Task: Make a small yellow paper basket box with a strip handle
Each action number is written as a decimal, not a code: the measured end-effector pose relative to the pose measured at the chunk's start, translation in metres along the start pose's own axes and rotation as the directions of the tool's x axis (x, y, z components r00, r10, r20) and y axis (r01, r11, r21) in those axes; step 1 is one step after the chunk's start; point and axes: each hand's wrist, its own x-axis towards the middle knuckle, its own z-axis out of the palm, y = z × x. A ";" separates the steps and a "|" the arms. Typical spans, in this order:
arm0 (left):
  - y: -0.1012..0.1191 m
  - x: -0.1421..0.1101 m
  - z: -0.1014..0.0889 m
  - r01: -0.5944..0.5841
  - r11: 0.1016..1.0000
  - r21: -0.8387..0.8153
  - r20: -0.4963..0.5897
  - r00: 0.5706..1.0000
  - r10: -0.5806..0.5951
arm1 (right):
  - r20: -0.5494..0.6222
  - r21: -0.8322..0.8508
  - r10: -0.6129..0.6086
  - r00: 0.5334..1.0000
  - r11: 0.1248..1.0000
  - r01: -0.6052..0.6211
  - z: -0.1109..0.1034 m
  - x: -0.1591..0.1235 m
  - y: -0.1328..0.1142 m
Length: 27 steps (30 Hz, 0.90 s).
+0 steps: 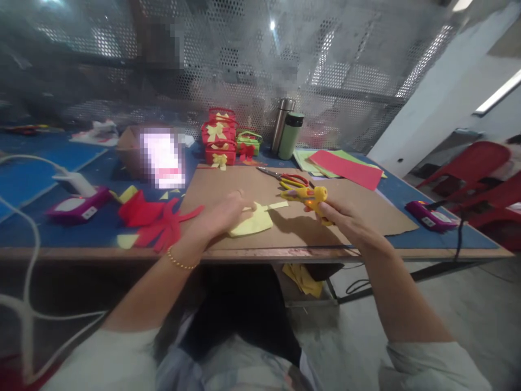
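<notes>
"Where is the yellow piece (253, 222)?"

"Flat on the cardboard (220, 184), at its near part, with a narrow strip reaching out to the right."

"And the left hand (226, 213)?"

"Its fingers touch the yellow piece at the upper left edge. I cannot tell whether they pinch it or only press on it (a beaded bracelet (179, 262) circles that wrist)."

"What about the right hand (345, 218)?"

"Its fingers are closed around a yellow glue gun (318, 195), held above the right part of the cardboard. The front of the gun points left."

"Anything else on the cardboard?"

"Hand tools (293, 180) with red and yellow handles, towards its far side, partly hidden by the gun."

"And around it?"

"Just left of the cardboard, red cut pieces (163, 224) lie in a loose heap, some reaching over its edge. Farther left is a purple box (79, 205), and another purple box (430, 216) sits beyond its right side."

"Behind it?"

"Red baskets (218, 138) in a stack with yellow bows, then a green basket (248, 142) with a red bow, then a silver flask (280, 122) and a green flask (291, 137) (both upright). Right of those, still behind the cardboard, a red sheet (347, 169) lies over pale green sheets (303, 162). The table (35, 190) under it all has a blue top."
</notes>
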 end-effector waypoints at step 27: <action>0.005 0.000 -0.001 -0.001 1.000 0.014 -0.018 1.000 0.001 | 0.211 -0.010 -0.052 0.976 0.998 0.055 0.021 0.017 -0.004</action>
